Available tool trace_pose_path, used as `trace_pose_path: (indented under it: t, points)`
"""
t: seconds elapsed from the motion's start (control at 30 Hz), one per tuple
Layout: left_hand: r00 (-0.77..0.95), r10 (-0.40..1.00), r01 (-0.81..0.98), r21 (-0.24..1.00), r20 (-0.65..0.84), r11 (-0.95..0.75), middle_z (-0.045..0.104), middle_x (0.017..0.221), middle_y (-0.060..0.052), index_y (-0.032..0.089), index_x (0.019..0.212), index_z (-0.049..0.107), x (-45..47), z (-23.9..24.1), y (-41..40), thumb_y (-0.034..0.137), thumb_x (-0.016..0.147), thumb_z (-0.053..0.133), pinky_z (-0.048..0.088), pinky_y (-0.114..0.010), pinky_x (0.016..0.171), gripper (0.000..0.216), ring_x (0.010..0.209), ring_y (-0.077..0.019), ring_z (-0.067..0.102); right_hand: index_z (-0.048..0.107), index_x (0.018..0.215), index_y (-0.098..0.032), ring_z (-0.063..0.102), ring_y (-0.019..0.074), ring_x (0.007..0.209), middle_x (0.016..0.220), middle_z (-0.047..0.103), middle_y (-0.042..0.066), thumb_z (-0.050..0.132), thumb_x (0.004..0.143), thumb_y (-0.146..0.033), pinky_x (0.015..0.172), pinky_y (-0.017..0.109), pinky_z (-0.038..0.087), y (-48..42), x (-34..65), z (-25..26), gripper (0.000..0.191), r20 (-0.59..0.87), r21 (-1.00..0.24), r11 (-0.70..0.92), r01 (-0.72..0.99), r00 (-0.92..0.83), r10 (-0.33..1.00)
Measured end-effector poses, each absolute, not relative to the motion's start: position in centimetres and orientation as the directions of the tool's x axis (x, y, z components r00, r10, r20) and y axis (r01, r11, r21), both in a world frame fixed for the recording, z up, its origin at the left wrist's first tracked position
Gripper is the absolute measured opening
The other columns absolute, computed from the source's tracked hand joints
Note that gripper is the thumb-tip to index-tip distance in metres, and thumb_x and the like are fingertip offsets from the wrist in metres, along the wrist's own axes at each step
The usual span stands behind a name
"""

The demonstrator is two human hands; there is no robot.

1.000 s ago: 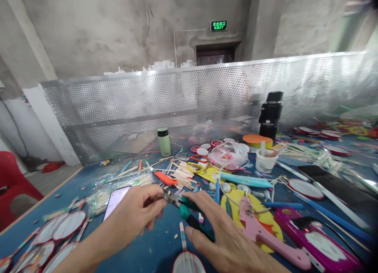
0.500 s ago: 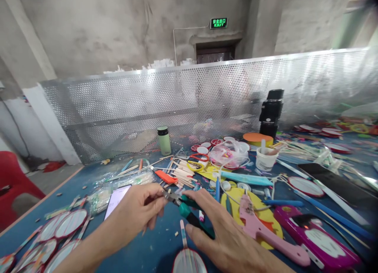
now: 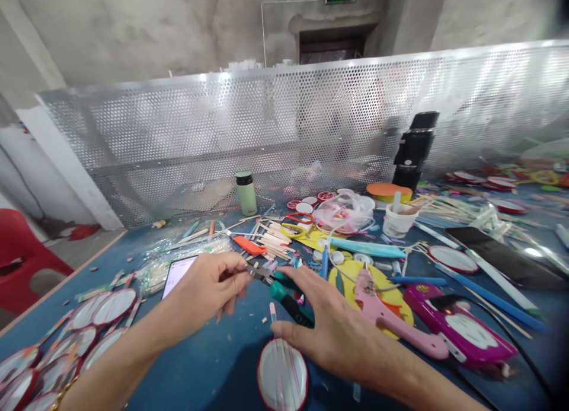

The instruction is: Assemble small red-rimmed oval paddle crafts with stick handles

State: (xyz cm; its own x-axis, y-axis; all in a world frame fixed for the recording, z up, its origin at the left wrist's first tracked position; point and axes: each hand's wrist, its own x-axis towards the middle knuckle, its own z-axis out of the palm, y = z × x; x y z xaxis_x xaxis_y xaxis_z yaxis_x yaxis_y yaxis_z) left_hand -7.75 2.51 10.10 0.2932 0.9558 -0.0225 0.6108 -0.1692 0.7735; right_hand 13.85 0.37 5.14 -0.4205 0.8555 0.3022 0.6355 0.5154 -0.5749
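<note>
My right hand [image 3: 331,322] is closed around the green-and-black handles of a pair of cutting pliers [image 3: 279,290], whose metal jaws point left. Thumb and index finger of my left hand [image 3: 217,283] are pinched together right at the jaw tips; whatever lies between them is too small to make out. Just below my right thumb lies a round white lid with a red rim [image 3: 283,378], with a clear-looking strip across it. A phone with a lit screen [image 3: 176,274] is partly covered by my left hand.
Several red-rimmed lids [image 3: 114,306] are heaped at the left. On the right lie a pink glue gun [image 3: 391,325], a purple device [image 3: 462,328] and a dark phone [image 3: 498,257]. Farther back stand a green bottle [image 3: 246,196], a black flask [image 3: 414,153] and a perforated metal screen [image 3: 191,138].
The view has tilted downward, showing more of the lid in front. My hands stay together at the pliers' tips, and the pliers' handles look a little closer together.
</note>
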Motion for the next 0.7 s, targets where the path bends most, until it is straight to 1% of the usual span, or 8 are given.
trace_pose_path:
  t: [0.03,0.1,0.17,0.23,0.37,0.47,0.6,0.7]
  points:
    - [0.294,0.956,0.601,0.781,-0.020,-0.169,0.050,0.043,0.005,0.017,0.066,0.054,-7.7,9.9,2.5,0.038,0.083,0.052,0.034,-0.016,0.037,0.027,0.035,-0.0068,0.043,0.043,0.137,-0.020,0.047,0.0290,0.125,0.135,0.051,0.011,0.062,0.081,-0.045,0.103,0.041,0.041,0.3,13.8,5.1,0.065,0.303,-0.565,0.515,0.645,-0.418,0.856]
    - [0.300,0.954,0.570,0.805,-0.020,-0.163,0.050,0.043,0.005,0.018,0.066,0.053,-7.7,9.5,2.6,0.038,0.084,0.052,0.035,-0.017,0.037,0.027,0.035,-0.0072,0.044,0.047,0.132,-0.020,0.050,0.0283,0.122,0.130,0.055,0.011,0.059,0.083,-0.039,0.100,0.039,0.043,0.3,13.7,5.0,0.054,0.314,-0.543,0.513,0.665,-0.406,0.858]
    - [0.304,0.952,0.541,0.825,-0.013,-0.162,0.050,0.043,0.005,0.018,0.068,0.054,-7.8,8.9,2.7,0.038,0.084,0.051,0.036,-0.017,0.037,0.026,0.036,-0.0079,0.045,0.051,0.126,-0.020,0.052,0.0280,0.119,0.125,0.058,0.010,0.056,0.085,-0.035,0.099,0.041,0.043,0.3,13.6,4.9,0.044,0.340,-0.513,0.518,0.685,-0.392,0.855]
    - [0.305,0.952,0.531,0.830,-0.001,-0.169,0.051,0.043,0.005,0.017,0.069,0.056,-7.7,8.4,2.8,0.038,0.085,0.050,0.036,-0.018,0.038,0.027,0.037,-0.0083,0.046,0.053,0.123,-0.020,0.052,0.0283,0.116,0.121,0.059,0.010,0.056,0.084,-0.031,0.099,0.043,0.042,0.4,13.4,4.7,0.040,0.373,-0.485,0.528,0.698,-0.381,0.846]
    - [0.294,0.955,0.524,0.830,0.035,-0.191,0.051,0.044,0.004,0.017,0.070,0.057,-7.5,7.6,3.1,0.038,0.087,0.047,0.037,-0.019,0.040,0.029,0.038,-0.0087,0.047,0.053,0.119,-0.020,0.053,0.0277,0.109,0.113,0.060,0.009,0.057,0.081,-0.023,0.094,0.045,0.044,0.8,13.2,4.3,0.039,0.419,-0.463,0.548,0.697,-0.373,0.828]
    - [0.288,0.957,0.515,0.836,0.041,-0.191,0.052,0.044,0.004,0.017,0.069,0.056,-7.3,7.2,3.3,0.038,0.088,0.047,0.037,-0.019,0.041,0.029,0.038,-0.0086,0.047,0.054,0.117,-0.020,0.053,0.0294,0.110,0.113,0.060,0.010,0.057,0.079,-0.023,0.093,0.047,0.044,1.0,13.2,3.8,0.038,0.438,-0.435,0.553,0.710,-0.370,0.819]
    - [0.291,0.957,0.509,0.844,0.021,-0.173,0.052,0.043,0.004,0.017,0.067,0.055,-7.0,6.7,3.4,0.038,0.087,0.048,0.037,-0.018,0.039,0.030,0.037,-0.0086,0.047,0.055,0.116,-0.018,0.051,0.0327,0.114,0.118,0.059,0.012,0.055,0.078,-0.022,0.094,0.050,0.043,1.2,13.2,3.3,0.038,0.412,-0.409,0.524,0.747,-0.361,0.837]
    - [0.288,0.958,0.501,0.851,0.006,-0.156,0.051,0.044,0.004,0.017,0.066,0.053,-6.8,6.5,3.7,0.039,0.087,0.047,0.037,-0.019,0.039,0.031,0.037,-0.0090,0.047,0.056,0.116,-0.019,0.051,0.0327,0.116,0.118,0.061,0.012,0.054,0.077,-0.021,0.096,0.050,0.041,1.2,13.4,3.6,0.040,0.369,-0.430,0.499,0.752,-0.358,0.858]
